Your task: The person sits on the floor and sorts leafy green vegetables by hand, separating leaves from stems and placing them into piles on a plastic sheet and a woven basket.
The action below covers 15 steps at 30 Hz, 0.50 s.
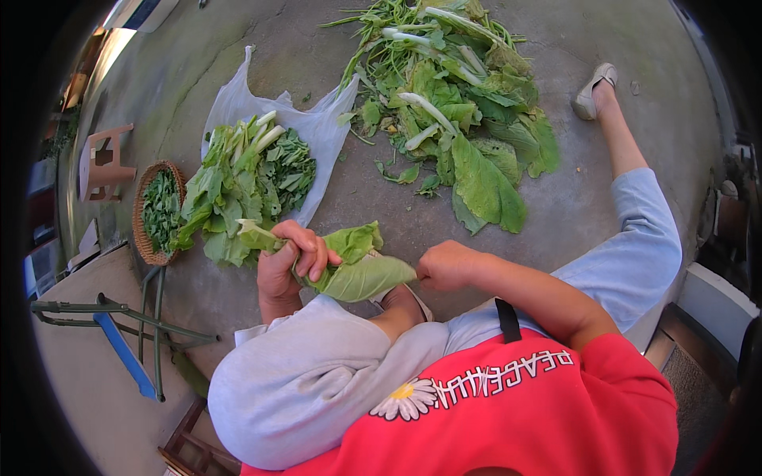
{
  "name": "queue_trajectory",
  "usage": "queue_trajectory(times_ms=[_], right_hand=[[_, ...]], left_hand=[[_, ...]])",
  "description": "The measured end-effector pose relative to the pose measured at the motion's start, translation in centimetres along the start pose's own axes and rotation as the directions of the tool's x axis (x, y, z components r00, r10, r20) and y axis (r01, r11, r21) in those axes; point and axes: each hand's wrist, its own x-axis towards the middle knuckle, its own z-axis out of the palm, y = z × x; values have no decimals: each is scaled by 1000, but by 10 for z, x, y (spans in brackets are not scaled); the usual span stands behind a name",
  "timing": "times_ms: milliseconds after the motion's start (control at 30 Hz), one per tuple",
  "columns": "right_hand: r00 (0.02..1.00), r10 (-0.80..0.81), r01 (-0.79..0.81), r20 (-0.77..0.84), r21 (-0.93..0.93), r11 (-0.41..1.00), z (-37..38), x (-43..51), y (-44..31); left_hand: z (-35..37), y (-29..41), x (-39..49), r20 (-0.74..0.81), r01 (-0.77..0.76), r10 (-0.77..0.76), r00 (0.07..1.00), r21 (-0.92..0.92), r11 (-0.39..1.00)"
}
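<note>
My left hand [294, 262] is closed around the stems of a bunch of leafy greens [363, 278] above my bent knee. The leaves point right, towards my right hand [445, 265], whose curled fingers are at the tip of one leaf; whether they pinch it cannot be made out. Beyond my left hand, more leafy greens with pale stalks [223, 190] lie partly on a spread white plastic bag [330, 128], beside a heap of small dark green leaves [292, 169]. A big pile of large leaves and stalks [485, 160] lies on the concrete ahead.
A round wicker basket [139, 223] of small green leaves stands at the left. Near it are a beige plastic stool [98, 166] and a folding frame of green metal tubes with a blue strap [125, 351]. My outstretched leg and its shoe [586, 98] are right of the pile.
</note>
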Motion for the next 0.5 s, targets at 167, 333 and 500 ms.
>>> queue_trajectory(times_ms=[167, 333, 500], right_hand=[[528, 473, -81, -705, 513, 855, -36, -7, 65], [293, 322, -474, -900, 155, 867, -78, 6, 119], [419, 444, -380, -792, 292, 878, -96, 5, 112]], left_hand=[[-5, 8, 1, -327, 175, -103, 940, 203, 963], [9, -9, 19, -266, 410, -330, 905, 346, 844], [15, -22, 26, -352, 479, -357, 865, 366, 798]])
